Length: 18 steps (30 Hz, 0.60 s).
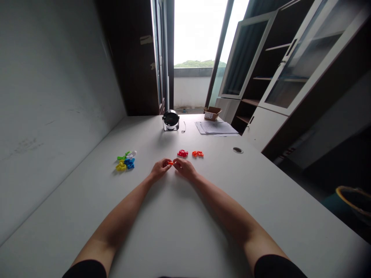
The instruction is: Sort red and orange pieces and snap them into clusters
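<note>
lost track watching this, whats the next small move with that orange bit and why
Probably set the orange piece held between the left hand and right hand down beside the orange pieces, since the colours match and that group lies just beyond the right hand.

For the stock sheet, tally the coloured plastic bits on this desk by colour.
Green clump: 1
White clump: 1
Blue clump: 1
Yellow clump: 1
Red clump: 1
Orange clump: 1
Orange piece between left hand and right hand: 1
Total: 7, though clumps may hold several pieces
</note>
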{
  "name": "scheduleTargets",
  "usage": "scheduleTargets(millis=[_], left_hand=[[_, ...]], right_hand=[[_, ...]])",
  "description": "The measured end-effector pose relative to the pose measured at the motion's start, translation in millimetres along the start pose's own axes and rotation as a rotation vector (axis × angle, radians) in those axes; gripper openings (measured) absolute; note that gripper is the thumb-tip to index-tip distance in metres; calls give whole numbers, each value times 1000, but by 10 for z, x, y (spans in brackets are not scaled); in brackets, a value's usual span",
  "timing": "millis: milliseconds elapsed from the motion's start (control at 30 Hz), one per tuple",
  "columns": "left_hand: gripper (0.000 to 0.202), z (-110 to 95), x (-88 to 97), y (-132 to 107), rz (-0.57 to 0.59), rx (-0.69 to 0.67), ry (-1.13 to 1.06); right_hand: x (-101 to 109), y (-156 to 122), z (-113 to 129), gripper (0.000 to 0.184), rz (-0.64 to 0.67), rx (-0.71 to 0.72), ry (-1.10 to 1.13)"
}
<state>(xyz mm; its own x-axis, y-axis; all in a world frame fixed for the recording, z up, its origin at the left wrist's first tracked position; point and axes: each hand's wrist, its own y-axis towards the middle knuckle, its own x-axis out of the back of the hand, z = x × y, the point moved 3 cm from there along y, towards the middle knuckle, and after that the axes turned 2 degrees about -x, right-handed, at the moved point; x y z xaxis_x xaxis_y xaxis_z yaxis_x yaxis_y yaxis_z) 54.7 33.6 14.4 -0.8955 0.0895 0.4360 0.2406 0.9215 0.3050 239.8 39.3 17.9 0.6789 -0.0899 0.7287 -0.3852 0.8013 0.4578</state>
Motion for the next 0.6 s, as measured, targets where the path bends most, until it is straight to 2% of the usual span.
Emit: scheduleTargets(millis=[333, 600], left_hand=[[31, -3, 16, 7, 37, -5, 68], [26, -8, 6, 17, -7, 34, 19]], right_hand=[[16, -7, 28, 18, -24, 45, -16], [-16, -4, 0, 23, -17, 15, -36]])
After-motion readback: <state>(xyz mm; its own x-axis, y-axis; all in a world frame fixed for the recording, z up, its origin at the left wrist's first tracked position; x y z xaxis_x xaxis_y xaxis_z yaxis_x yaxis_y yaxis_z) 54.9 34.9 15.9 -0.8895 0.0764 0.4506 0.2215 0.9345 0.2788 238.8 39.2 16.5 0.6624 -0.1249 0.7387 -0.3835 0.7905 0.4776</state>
